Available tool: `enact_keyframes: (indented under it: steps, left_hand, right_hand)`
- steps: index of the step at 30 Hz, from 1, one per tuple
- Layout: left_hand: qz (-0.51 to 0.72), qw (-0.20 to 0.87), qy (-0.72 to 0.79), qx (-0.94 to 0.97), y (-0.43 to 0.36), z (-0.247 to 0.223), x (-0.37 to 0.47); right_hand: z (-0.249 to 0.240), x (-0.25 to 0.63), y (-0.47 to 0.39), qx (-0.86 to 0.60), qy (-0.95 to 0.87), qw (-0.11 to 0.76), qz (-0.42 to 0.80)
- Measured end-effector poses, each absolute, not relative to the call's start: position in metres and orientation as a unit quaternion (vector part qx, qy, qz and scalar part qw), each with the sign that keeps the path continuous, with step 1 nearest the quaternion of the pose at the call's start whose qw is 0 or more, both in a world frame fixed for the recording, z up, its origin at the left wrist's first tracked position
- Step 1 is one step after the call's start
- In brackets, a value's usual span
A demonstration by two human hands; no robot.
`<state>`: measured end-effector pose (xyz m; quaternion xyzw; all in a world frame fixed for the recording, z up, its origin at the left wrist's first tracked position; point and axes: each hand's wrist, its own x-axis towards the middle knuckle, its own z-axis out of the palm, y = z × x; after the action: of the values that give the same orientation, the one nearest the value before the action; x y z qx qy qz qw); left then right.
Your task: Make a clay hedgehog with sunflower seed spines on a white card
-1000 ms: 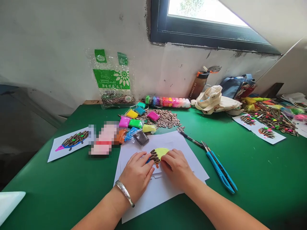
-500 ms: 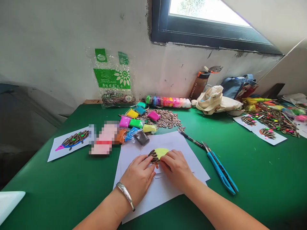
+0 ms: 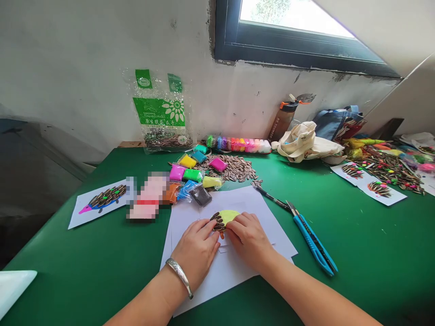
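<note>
A pale yellow clay shape [image 3: 228, 215] lies on white paper [image 3: 268, 213], its left part covered with rows of dark sunflower seeds [image 3: 218, 221]. A small orange-brown clay bit [image 3: 222, 235] shows below it. My left hand [image 3: 197, 249], with a silver bangle at the wrist, rests on the paper, fingers extended and fingertips touching the seeds' left side. At the shape's lower right edge, my right hand [image 3: 249, 240] has its thumb and fingers drawn together. Whatever is between those fingertips is hidden.
Bagged coloured clay [image 3: 192, 175] and a sunflower seed pile [image 3: 238, 167] lie behind the paper. A blue craft knife [image 3: 314, 244] and a pen [image 3: 272, 197] are to the right. A finished hedgehog picture [image 3: 105, 199] lies left. A bottle [image 3: 282, 120] stands by the wall.
My right fingertips have shifted very slightly at the edge of the yellow clay shape. My left hand stays at almost the same spot.
</note>
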<state>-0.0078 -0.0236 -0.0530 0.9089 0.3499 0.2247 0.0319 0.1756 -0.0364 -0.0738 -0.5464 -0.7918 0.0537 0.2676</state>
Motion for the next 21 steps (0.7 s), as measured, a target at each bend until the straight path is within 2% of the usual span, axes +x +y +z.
enact_keyframes:
  steps: [12, 21]
  left_hand:
    - [0.201, 0.035, 0.360, 0.910, -0.0238, -0.0539, -0.0079]
    - [0.205, 0.060, 0.354, 0.910, -0.0233, -0.0482, -0.0106]
  right_hand:
    - [-0.0750, 0.1736, -0.0342, -0.539, -0.800, 0.262, 0.039]
    - [-0.0676, 0.1770, -0.0385, -0.545, -0.785, 0.294, 0.034]
